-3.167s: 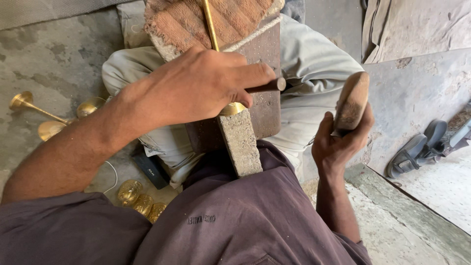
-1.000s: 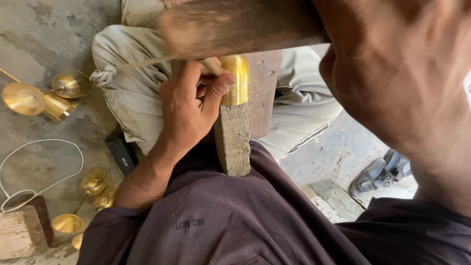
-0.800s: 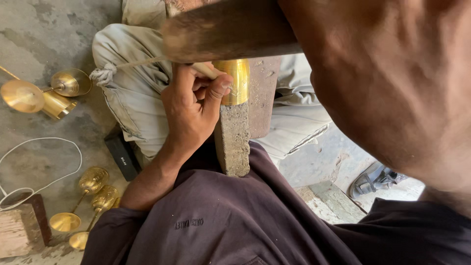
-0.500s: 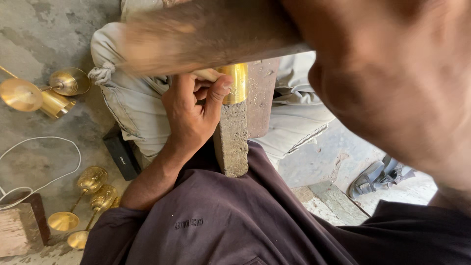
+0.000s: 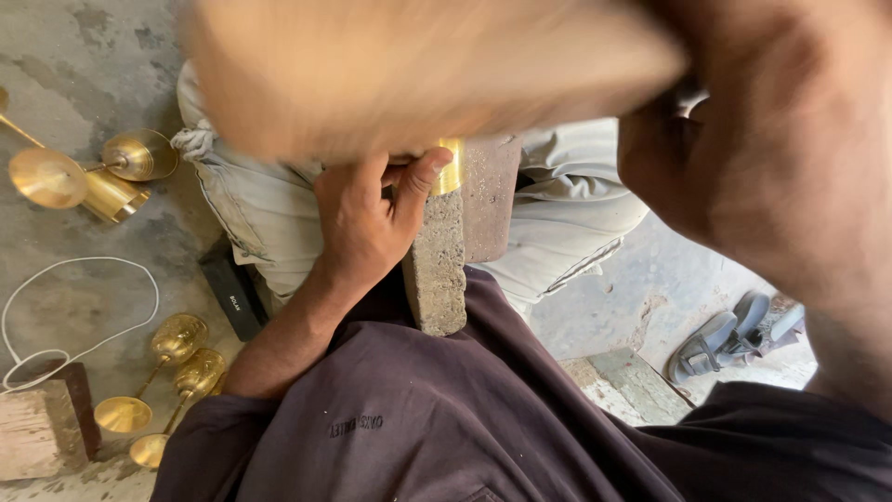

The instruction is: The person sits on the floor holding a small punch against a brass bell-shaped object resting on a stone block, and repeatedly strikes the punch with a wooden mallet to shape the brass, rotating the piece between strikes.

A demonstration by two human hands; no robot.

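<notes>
My left hand [image 5: 367,218] grips a shiny brass piece [image 5: 451,167] and presses it against the top of a rough stone block [image 5: 437,270] that stands between my knees. My right hand [image 5: 762,158] is raised close to the camera and holds a wooden mallet [image 5: 418,74], which fills the upper part of the view as a blur. The mallet hides most of the brass piece.
Brass goblets [image 5: 172,367] lie on the concrete floor at lower left, with brass cups and a funnel-shaped piece [image 5: 84,177] at upper left. A white cord [image 5: 84,307], a wooden block [image 5: 42,423], a black object [image 5: 232,297] and grey shoes [image 5: 734,335] lie around me.
The mallet has swung nearer to the camera and is now more blurred and larger. My left hand keeps the brass piece on the block.
</notes>
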